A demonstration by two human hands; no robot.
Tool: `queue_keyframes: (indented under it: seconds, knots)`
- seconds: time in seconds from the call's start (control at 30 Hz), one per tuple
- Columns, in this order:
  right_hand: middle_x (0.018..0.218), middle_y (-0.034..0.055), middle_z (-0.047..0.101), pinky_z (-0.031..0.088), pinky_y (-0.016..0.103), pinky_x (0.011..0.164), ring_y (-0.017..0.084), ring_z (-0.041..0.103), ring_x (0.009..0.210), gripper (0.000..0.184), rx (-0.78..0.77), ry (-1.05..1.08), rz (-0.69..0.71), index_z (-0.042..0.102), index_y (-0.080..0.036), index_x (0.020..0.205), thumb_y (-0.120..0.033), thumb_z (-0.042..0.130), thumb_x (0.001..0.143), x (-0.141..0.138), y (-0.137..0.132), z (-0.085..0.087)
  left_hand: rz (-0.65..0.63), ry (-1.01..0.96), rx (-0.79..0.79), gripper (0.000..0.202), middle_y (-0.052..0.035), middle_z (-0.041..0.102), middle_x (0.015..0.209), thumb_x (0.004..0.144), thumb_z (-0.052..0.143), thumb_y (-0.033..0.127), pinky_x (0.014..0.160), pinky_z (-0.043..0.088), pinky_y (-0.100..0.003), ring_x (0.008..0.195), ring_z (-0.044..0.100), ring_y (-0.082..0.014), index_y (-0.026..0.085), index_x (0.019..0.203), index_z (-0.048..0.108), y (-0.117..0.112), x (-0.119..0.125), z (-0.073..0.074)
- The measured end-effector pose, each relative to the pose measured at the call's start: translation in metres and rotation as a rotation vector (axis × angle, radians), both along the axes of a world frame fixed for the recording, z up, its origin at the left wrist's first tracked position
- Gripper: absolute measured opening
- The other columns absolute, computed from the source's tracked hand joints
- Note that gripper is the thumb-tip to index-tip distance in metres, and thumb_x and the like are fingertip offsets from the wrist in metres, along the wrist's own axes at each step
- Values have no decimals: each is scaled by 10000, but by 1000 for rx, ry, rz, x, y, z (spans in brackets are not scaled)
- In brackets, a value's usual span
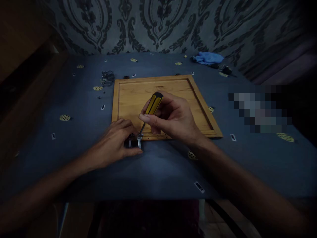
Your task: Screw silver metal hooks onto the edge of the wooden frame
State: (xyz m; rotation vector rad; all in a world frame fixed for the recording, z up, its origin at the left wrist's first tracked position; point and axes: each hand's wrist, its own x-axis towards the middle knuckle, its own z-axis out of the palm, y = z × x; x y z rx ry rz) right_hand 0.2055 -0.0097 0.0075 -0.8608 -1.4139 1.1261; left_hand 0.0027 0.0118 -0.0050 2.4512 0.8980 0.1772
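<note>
right hand [173, 115] first: a screwdriver [154, 103] with a yellow and black handle is being gripped in it, pinched between thumb and fingers, with the handle tilted up to the right and the shaft pointed down to the left. left hand [112, 143] is busy too, with a small shiny metal fitting [139, 142] pinned between its thumb and fingers, right at the near edge of the wooden panel [138, 96], close to the left corner. the screwdriver's tip is brought down to that fitting, though whether it's seated in a screw can't be told, too dark and small.

the panel itself is laid flat in the middle of the table [74, 172], recessed face up, a raised frame run around it and a few small dark holes seen along the near strip. the table is covered in dark blue cloth printed with yellow spotted shapes and little labels. off the panel's far left corner, a clump of metal parts [107, 78] can be seen, with a few small screws [99, 97] scattered nearer. at the far right, a bright blue cloth [210, 58] is left crumpled, with a dark object [225, 69] just beside it, hard to make out.
</note>
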Motion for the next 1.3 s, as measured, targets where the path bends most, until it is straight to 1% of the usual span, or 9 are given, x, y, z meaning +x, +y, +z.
queue_keyframes:
  seconds: [0.1,0.17,0.4,0.53,0.77,0.87,1.03,1.13,1.3]
  knots:
    - [805,-27,655,500,219,441,67,561,499,273,-9,-3,35,682,-215,934,-430,814,829,3,0,1,2,8,-1,338,-56,677,1091,820,793,425,927,487,-437,1057,591,-266,186,1023,666,-1,1,1]
    - [771,-31,670,513,228,454,75,577,489,267,-16,2,61,703,-213,984,-435,782,858,3,1,1,7,9,-10,349,-53,674,1066,812,804,421,926,485,-436,1049,587,-264,179,1026,671,-1,1,2]
    - [704,-47,623,515,231,432,72,547,476,290,3,52,1,674,-210,767,-420,874,756,-2,1,1,0,11,-14,348,-75,675,1152,818,799,407,970,480,-465,1112,588,-285,168,1035,670,0,1,2]
    - [687,-61,599,505,221,418,69,546,467,333,-8,46,-26,627,-216,736,-416,894,732,-2,1,1,-3,10,0,350,-78,674,1165,821,795,414,992,481,-471,1135,585,-291,172,1037,665,0,1,2]
    - [689,-54,622,513,219,469,72,575,491,269,-18,1,47,726,-189,966,-420,798,846,5,2,2,4,14,-8,356,-60,667,1063,809,809,410,937,486,-434,1060,585,-269,162,1026,675,0,2,3]
    - [661,-62,616,500,204,449,63,562,474,256,-8,44,58,728,-174,931,-381,829,820,3,3,-1,1,3,-12,357,-69,671,1112,815,803,416,955,479,-438,1090,583,-273,161,1029,675,0,1,3]
    - [685,-57,618,497,191,416,62,556,498,317,35,38,-26,678,-192,770,-427,887,735,-2,3,-2,1,-5,-11,359,-71,669,1134,814,804,410,959,477,-439,1104,582,-274,163,1035,666,0,1,2]
    - [686,-55,623,506,200,403,65,547,480,328,61,23,-81,672,-203,772,-457,877,743,-4,1,-1,-1,-3,-9,356,-67,666,1109,812,804,410,952,478,-443,1088,584,-275,161,1025,666,0,1,2]
    - [703,-54,625,525,200,417,67,550,490,278,130,20,-214,666,-222,798,-415,865,776,-5,-1,0,0,-28,-11,343,-39,649,1048,811,810,394,947,468,-437,1068,576,-266,176,1031,661,-1,0,1]
